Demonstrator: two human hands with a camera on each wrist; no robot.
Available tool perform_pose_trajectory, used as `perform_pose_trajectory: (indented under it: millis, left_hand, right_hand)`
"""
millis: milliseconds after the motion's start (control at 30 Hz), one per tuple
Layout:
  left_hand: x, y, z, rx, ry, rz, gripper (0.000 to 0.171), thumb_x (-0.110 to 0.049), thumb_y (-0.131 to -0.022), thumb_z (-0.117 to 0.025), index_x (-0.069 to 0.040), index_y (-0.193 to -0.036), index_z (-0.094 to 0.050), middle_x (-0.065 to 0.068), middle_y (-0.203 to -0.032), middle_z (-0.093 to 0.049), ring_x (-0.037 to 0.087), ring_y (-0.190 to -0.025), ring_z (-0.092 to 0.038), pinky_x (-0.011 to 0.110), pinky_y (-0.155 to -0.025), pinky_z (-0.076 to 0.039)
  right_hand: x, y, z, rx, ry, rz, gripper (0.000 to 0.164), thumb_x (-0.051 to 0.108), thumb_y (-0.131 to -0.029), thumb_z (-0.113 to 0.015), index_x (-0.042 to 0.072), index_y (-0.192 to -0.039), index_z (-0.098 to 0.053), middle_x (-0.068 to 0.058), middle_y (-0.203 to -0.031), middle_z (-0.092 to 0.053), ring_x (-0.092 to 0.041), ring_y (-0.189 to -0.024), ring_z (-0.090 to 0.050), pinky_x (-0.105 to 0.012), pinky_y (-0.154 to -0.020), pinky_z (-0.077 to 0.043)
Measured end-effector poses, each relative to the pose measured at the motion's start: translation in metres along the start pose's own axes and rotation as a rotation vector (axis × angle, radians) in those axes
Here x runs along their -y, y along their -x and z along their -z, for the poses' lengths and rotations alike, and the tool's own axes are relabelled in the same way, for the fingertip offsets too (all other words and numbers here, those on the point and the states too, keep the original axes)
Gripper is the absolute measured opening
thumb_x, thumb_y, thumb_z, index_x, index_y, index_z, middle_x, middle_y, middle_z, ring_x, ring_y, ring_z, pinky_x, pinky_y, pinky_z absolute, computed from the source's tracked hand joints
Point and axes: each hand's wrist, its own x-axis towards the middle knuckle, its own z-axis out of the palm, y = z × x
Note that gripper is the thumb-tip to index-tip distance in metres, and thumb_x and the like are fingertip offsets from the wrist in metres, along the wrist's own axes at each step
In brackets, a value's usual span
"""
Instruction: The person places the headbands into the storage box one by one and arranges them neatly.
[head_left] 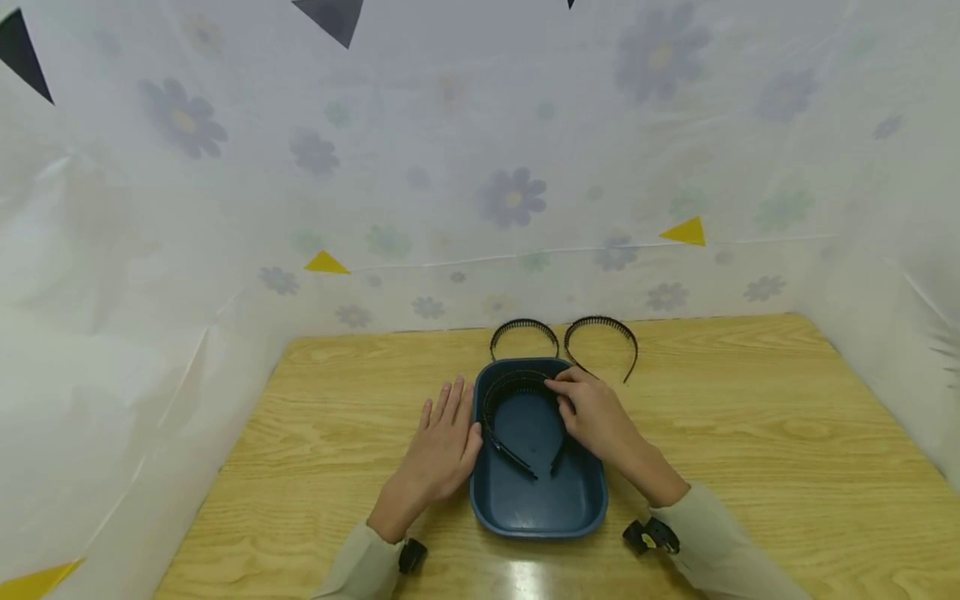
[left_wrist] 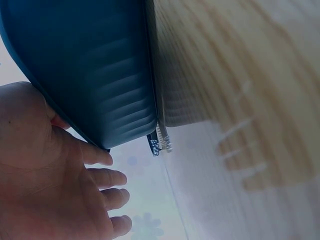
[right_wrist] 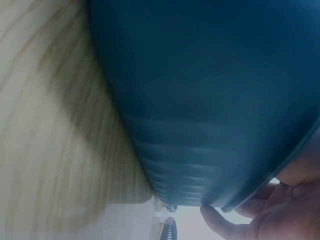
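Note:
A blue plastic tub (head_left: 536, 517) stands on the table with black toothed headbands (head_left: 491, 417) lying nested inside, their ends toward me. My left hand (head_left: 442, 446) lies along the tub's left side, fingers straight and thumb at the rim; in the left wrist view that hand (left_wrist: 60, 175) shows against the outer wall. Reaching over the right rim, my right hand (head_left: 600, 417) pinches the right part of the headband arc. The tub wall hides those fingertips in the right wrist view, where part of the hand (right_wrist: 280, 215) shows.
Behind the tub, two more black headbands lie on the wooden table (head_left: 337, 467): one on the left (head_left: 525, 323) and one on the right (head_left: 600, 320), partly hidden by the tub and right hand. A flowered sheet (head_left: 450, 167) hangs along the table's back edge.

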Motion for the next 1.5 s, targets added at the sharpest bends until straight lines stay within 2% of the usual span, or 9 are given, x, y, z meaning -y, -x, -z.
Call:
perform_pose_trajectory:
  millis: [300, 567, 733, 1067, 1500]
  left_hand:
    - [-0.0003, 0.0005, 0.0008, 0.009, -0.006, 0.006, 0.061, -0.032, -0.113, -0.028, -0.002, -0.164, -0.016, 0.017, -0.17, -0.007, 0.038, -0.156, -0.009, 0.058, -0.123, -0.009]
    - [-0.0002, 0.0008, 0.0008, 0.001, 0.0, -0.002, 0.06, -0.031, -0.113, -0.029, 0.0, -0.163, -0.019, 0.021, -0.169, -0.011, 0.039, -0.156, -0.011, 0.06, -0.123, -0.011]
    - [-0.0003, 0.0006, 0.0006, 0.004, 0.0, 0.0, 0.06, -0.031, -0.112, -0.03, 0.0, -0.163, -0.019, 0.021, -0.169, -0.011, 0.039, -0.156, -0.011, 0.059, -0.123, -0.011]
    - [-0.0004, -0.0004, 0.0006, 0.008, -0.001, 0.006, 0.06, -0.031, -0.112, -0.03, -0.001, -0.163, -0.018, 0.021, -0.17, -0.011, 0.039, -0.156, -0.01, 0.059, -0.123, -0.01]
    - [-0.0021, 0.0001, 0.0027, 0.013, 0.009, 0.009, 0.06, -0.031, -0.113, -0.03, 0.0, -0.163, -0.018, 0.021, -0.17, -0.011, 0.039, -0.156, -0.01, 0.059, -0.123, -0.01]
  right_hand:
    - [0.0011, 0.0014, -0.002, 0.003, 0.052, 0.029, 0.03, -0.006, -0.09, -0.072, -0.005, -0.12, -0.074, -0.017, -0.114, -0.066, -0.017, -0.08, -0.063, -0.028, -0.061, -0.049]
    - [0.0012, -0.0004, -0.0045, 0.011, 0.107, 0.042, 0.03, -0.004, -0.089, -0.074, -0.005, -0.119, -0.074, -0.018, -0.115, -0.067, -0.026, -0.092, -0.066, -0.031, -0.064, -0.052]
    - [0.0006, -0.0001, -0.0056, -0.002, 0.119, 0.066, 0.029, -0.005, -0.088, -0.074, -0.006, -0.117, -0.075, -0.019, -0.112, -0.068, -0.03, -0.098, -0.066, -0.035, -0.072, -0.056]
    - [-0.0016, 0.0005, -0.0069, -0.052, 0.14, 0.128, 0.026, -0.007, -0.086, -0.076, -0.005, -0.111, -0.076, -0.018, -0.105, -0.069, -0.031, -0.096, -0.066, -0.039, -0.076, -0.058]
    - [-0.0016, -0.0014, -0.006, -0.034, 0.111, 0.111, 0.027, -0.008, -0.087, -0.075, -0.006, -0.113, -0.076, -0.019, -0.108, -0.069, -0.031, -0.096, -0.066, -0.038, -0.072, -0.057]
